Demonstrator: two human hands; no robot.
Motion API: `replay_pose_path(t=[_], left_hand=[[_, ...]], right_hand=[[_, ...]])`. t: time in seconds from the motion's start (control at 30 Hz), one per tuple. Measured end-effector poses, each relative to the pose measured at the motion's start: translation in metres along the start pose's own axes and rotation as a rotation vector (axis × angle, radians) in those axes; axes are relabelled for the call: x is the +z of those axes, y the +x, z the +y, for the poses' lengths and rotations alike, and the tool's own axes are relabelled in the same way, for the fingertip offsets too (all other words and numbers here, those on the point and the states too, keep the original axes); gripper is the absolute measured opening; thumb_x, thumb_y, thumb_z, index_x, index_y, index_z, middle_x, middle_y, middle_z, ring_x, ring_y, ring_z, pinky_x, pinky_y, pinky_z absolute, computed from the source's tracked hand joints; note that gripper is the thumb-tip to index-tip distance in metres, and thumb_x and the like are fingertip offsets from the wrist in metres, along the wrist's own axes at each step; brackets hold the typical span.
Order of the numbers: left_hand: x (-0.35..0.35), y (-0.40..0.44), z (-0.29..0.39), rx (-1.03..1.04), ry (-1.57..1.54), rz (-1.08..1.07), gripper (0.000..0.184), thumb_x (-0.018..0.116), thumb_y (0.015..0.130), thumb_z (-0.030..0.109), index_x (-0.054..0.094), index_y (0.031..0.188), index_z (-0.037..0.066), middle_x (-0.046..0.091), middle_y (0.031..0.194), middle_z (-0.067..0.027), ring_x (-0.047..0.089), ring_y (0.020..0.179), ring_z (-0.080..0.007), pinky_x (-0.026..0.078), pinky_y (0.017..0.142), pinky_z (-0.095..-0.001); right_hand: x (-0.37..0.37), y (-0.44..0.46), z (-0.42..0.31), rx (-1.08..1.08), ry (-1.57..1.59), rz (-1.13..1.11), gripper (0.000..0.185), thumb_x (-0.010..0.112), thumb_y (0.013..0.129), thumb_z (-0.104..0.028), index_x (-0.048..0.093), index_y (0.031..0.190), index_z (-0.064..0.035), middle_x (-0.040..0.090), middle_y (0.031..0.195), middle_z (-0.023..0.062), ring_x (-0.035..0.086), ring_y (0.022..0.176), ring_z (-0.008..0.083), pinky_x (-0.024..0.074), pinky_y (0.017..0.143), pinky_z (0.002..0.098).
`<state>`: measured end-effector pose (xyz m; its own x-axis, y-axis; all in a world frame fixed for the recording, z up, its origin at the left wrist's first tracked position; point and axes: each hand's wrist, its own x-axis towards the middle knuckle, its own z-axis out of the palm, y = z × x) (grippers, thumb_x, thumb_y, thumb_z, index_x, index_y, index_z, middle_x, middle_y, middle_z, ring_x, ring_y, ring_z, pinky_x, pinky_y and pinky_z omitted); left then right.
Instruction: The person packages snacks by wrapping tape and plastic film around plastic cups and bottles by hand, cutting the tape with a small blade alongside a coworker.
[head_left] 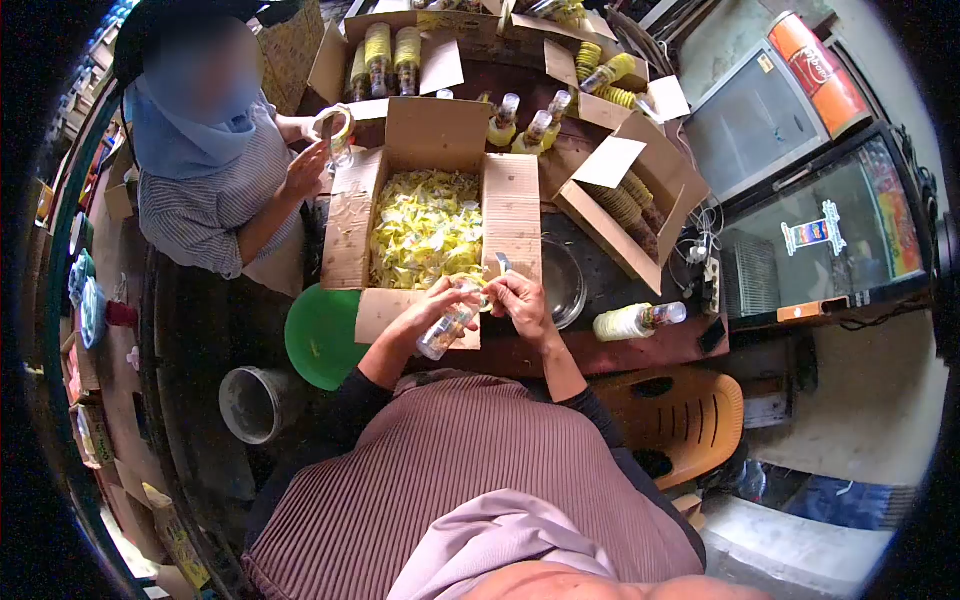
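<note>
Over the front flap of an open cardboard box [433, 130], my left hand [437, 306] holds a clear plastic container [441, 335] tilted, its fingers wrapped round it. Small dark contents show inside it. Close on the right, my right hand [520, 304] has its fingers pinched at the container's upper end, by a thin yellowish piece; what exactly they grip is too small to tell. The box behind both hands is full of small yellow and white wrapped pieces [425, 225].
A co-worker [215, 190] stands at the left, holding a tape roll. Around are a green basin [325, 338], a grey bucket [255, 404], a glass bowl [562, 285], a wrapped stack with a bottle [640, 320], boxes of stacks [635, 200], an orange chair [690, 425] and a glass-doored fridge [820, 230].
</note>
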<state>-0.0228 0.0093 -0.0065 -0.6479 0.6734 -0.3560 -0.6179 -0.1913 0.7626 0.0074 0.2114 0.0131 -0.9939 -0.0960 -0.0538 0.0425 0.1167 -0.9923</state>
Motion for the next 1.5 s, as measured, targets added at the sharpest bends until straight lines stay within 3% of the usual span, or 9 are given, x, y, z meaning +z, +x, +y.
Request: replay_pose_path(t=[0.4, 0.6, 0.7, 0.83, 0.9, 1.03, 1.17, 1.33, 1.5], left_hand=[[-0.023, 0.014, -0.027, -0.106, -0.085, 0.055, 0.044, 0.053, 0.091, 0.046, 0.046, 0.116, 0.01, 0.06, 0.112, -0.0132, 0.065, 0.076, -0.027, 0.055, 0.057, -0.0329], [-0.015, 0.01, -0.014, -0.049, -0.189, 0.269, 0.039, 0.054, 0.092, 0.041, 0.045, 0.115, 0.01, 0.056, 0.111, -0.0154, 0.066, 0.082, -0.032, 0.057, 0.064, -0.039], [-0.012, 0.009, -0.008, 0.013, -0.225, 0.309, 0.036, 0.058, 0.091, 0.035, 0.045, 0.114, 0.01, 0.053, 0.106, -0.012, 0.065, 0.088, -0.0287, 0.058, 0.068, -0.0423], [-0.018, 0.01, -0.006, 0.18, 0.206, 0.397, 0.022, 0.061, 0.092, 0.024, 0.053, 0.103, 0.006, 0.055, 0.107, -0.0058, 0.057, 0.096, -0.0172, 0.05, 0.078, -0.0309], [-0.016, 0.014, -0.007, 0.618, 0.383, 0.368, 0.018, 0.062, 0.091, 0.019, 0.058, 0.097, 0.003, 0.058, 0.095, -0.0047, 0.055, 0.092, -0.0161, 0.044, 0.079, -0.026], [-0.008, 0.001, 0.009, 0.78, 1.215, 0.672, 0.012, 0.068, 0.082, 0.021, 0.067, 0.09, 0.012, 0.061, 0.114, 0.0001, 0.048, 0.116, -0.0259, 0.029, 0.1, -0.0413], [-0.005, -0.005, 0.015, 0.762, 1.339, 0.726, 0.006, 0.07, 0.078, 0.021, 0.068, 0.082, 0.017, 0.063, 0.11, 0.0047, 0.044, 0.123, -0.0256, 0.018, 0.107, -0.0475], [-0.004, -0.004, 0.016, 0.857, 1.39, 0.711, 0.007, 0.07, 0.076, 0.021, 0.066, 0.08, 0.017, 0.058, 0.075, 0.0028, 0.056, 0.084, -0.0171, 0.021, 0.104, -0.046], [0.003, -0.006, 0.02, 0.889, 1.44, 0.7, 0.008, 0.071, 0.076, 0.02, 0.064, 0.077, 0.017, 0.055, 0.071, 0.0013, 0.055, 0.078, -0.0184, 0.029, 0.093, -0.0423]], right_hand=[[-0.003, 0.011, 0.042, 0.282, 0.348, -0.053, 0.028, 0.051, 0.097, -0.025, 0.063, 0.085, -0.0028, 0.058, 0.071, -0.0016, 0.052, 0.06, 0.0054, 0.0429, 0.056, 0.0218], [-0.02, 0.02, 0.063, -0.028, -0.609, 0.357, 0.014, 0.067, 0.08, -0.013, 0.061, 0.089, -0.004, 0.059, 0.09, 0.0145, 0.059, 0.082, 0.0325, 0.0482, 0.074, 0.0397], [-0.024, 0.021, 0.076, -0.042, -0.861, 0.407, 0.02, 0.071, 0.076, -0.014, 0.059, 0.09, -0.0056, 0.056, 0.093, 0.0125, 0.056, 0.092, 0.0328, 0.0462, 0.079, 0.0423], [-0.02, 0.021, 0.078, 0.034, -0.967, 0.41, 0.026, 0.075, 0.071, -0.014, 0.058, 0.088, -0.0065, 0.055, 0.094, 0.0123, 0.055, 0.093, 0.0316, 0.0457, 0.079, 0.0424], [-0.021, 0.025, 0.086, 0.058, -0.917, 0.396, 0.027, 0.076, 0.07, -0.014, 0.058, 0.087, -0.0067, 0.056, 0.093, 0.0119, 0.055, 0.092, 0.0315, 0.0457, 0.079, 0.0421], [-0.022, 0.029, 0.093, 0.106, -0.823, 0.397, 0.026, 0.077, 0.067, -0.009, 0.057, 0.084, -0.0061, 0.058, 0.087, 0.0113, 0.057, 0.087, 0.0313, 0.0468, 0.077, 0.0407], [-0.021, 0.033, 0.086, 0.21, -0.692, 0.383, 0.026, 0.076, 0.067, -0.006, 0.058, 0.086, -0.005, 0.059, 0.084, 0.0127, 0.059, 0.081, 0.0307, 0.0477, 0.074, 0.0393], [-0.017, 0.032, 0.075, -0.006, -0.692, 0.421, 0.017, 0.069, 0.072, -0.002, 0.062, 0.087, -0.0032, 0.059, 0.082, 0.0129, 0.06, 0.077, 0.0286, 0.0485, 0.069, 0.0379], [0.007, 0.022, 0.015, -0.064, -0.67, 0.467, 0.01, 0.065, 0.076, -0.002, 0.063, 0.086, -0.0025, 0.057, 0.085, 0.0122, 0.059, 0.079, 0.0292, 0.0475, 0.071, 0.0388]])
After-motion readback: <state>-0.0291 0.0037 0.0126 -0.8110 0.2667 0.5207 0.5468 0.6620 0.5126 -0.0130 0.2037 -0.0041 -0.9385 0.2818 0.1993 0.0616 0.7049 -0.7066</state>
